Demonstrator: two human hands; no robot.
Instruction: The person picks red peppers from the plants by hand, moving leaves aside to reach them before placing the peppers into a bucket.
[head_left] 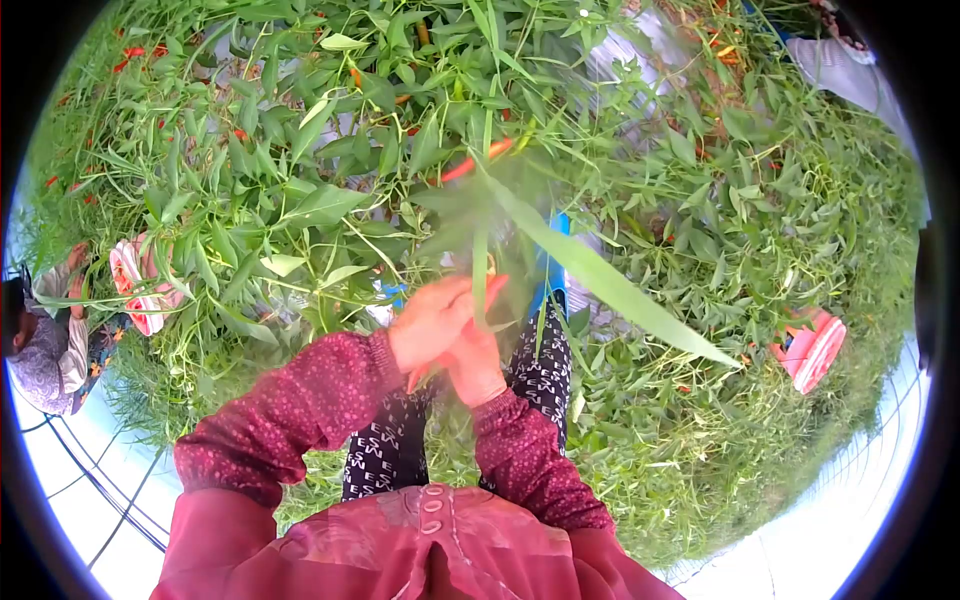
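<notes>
My left hand [430, 322] lies over my right hand [471, 362], the two touching above my knees among the pepper plants. Both look curled, and motion blurs the fingers. Red pieces that look like peppers show at the upper edge of the hands [495, 289] and below them [417, 377]. What lies between the palms is hidden. A red pepper [478, 160] hangs on the plant beyond the hands. One long grass blade [610, 285] crosses the view close to the camera.
Leafy plants [330, 205] with scattered red peppers surround me. A pink-and-white container [137, 285] is at the left, another [812, 350] at the right. A co-worker [60, 345] is at the far left. Pale cloth [845, 75] shows at the upper right, and blue footwear [550, 265] beyond my knees.
</notes>
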